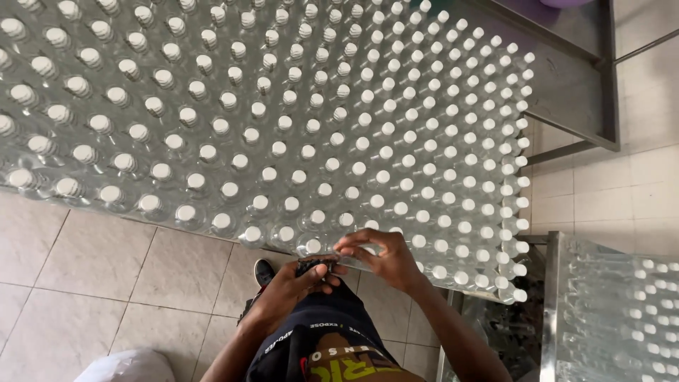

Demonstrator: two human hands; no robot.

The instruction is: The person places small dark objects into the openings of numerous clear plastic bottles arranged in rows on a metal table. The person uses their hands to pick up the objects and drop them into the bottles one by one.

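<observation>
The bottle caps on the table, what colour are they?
White; the bottle caps top clear bottles, seen best in the head view.

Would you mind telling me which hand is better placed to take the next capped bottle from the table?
Probably the right hand: it already rests on the front row of capped bottles, while the left hand sits lower, gripping a small dark object.

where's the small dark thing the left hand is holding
In the head view, low and centre: the left hand holds the small dark thing at the near edge of the capped bottles, touching the right hand.
</observation>
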